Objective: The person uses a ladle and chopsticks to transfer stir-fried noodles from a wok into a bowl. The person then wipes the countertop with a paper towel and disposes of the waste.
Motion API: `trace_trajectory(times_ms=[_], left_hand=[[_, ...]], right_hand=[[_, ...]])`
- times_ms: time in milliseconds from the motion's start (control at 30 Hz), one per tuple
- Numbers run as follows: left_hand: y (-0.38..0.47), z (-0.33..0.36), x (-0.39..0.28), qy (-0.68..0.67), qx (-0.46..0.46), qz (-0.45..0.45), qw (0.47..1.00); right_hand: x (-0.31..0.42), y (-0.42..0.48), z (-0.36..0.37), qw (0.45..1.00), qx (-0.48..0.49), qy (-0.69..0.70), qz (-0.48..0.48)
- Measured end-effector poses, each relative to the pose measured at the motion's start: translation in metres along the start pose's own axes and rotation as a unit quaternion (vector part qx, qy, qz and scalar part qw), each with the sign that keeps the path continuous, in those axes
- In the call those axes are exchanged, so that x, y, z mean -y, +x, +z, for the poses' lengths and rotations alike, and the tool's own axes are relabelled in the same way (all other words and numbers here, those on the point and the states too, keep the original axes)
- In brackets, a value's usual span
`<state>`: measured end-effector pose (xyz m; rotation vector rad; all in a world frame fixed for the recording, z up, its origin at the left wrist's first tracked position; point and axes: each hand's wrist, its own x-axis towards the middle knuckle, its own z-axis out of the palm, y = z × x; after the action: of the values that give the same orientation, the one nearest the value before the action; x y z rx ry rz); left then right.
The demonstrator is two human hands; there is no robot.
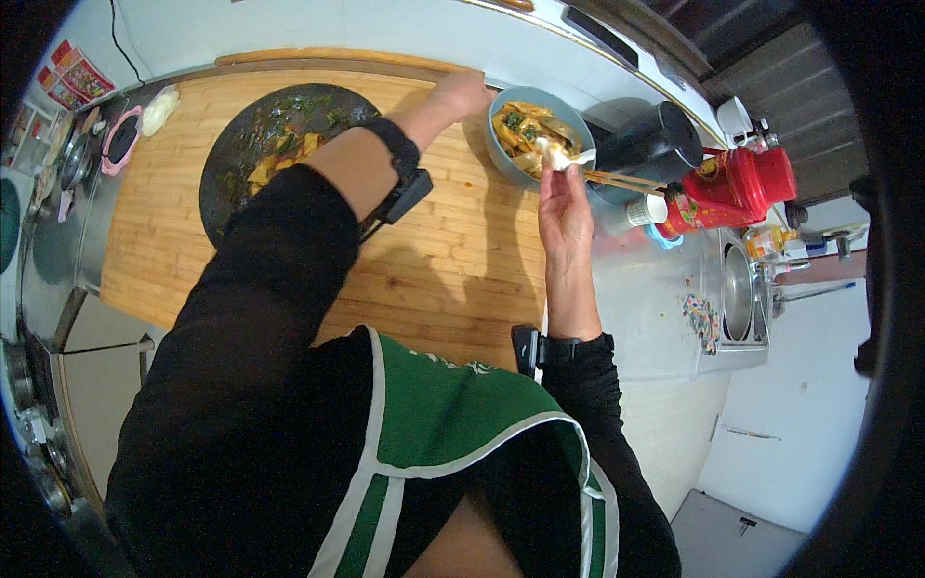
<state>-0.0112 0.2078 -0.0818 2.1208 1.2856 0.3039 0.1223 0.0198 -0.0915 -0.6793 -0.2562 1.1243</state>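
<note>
A blue-grey bowl (pixel 498 148) of wide noodles (pixel 517 134) and green leaves stands at the wooden board's far right. My right hand (pixel 567 209) pinches a crumpled, stained white tissue (pixel 556 155) over the near side of this bowl. A pair of wooden chopsticks (pixel 629 180) sticks out to the right, just beyond my fingertips. My left hand (pixel 459 94) reaches to the bowl's left side, palm down; its fingertips are hidden, so whether they touch the bowl is unclear. Under my left forearm lies a dark round pan (pixel 224 170) with sauce, greens and noodle pieces (pixel 271 173).
The large wooden board (pixel 433 282) spans the counter. Right of the bowl are a black canister (pixel 647 144), a red thermos (pixel 730 188), a paper cup (pixel 647 209) and a sink (pixel 737 289) with a spotted cloth (pixel 701 321). A pale plastic bag (pixel 160 110) lies back left.
</note>
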Motion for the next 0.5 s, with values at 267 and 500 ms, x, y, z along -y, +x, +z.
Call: trace_trajectory(times_ms=[267,500], left_hand=[[-0.096,0.009,-0.033,-0.381,0.287,0.022,0.878],[-0.124,0.022,-0.041,-0.503,0.234,0.007,0.832]], right_hand=[[0.002,-0.029,-0.012,0.994,0.093,-0.051,0.034],[0.003,-0.043,-0.003,0.977,-0.003,-0.211,-0.037]])
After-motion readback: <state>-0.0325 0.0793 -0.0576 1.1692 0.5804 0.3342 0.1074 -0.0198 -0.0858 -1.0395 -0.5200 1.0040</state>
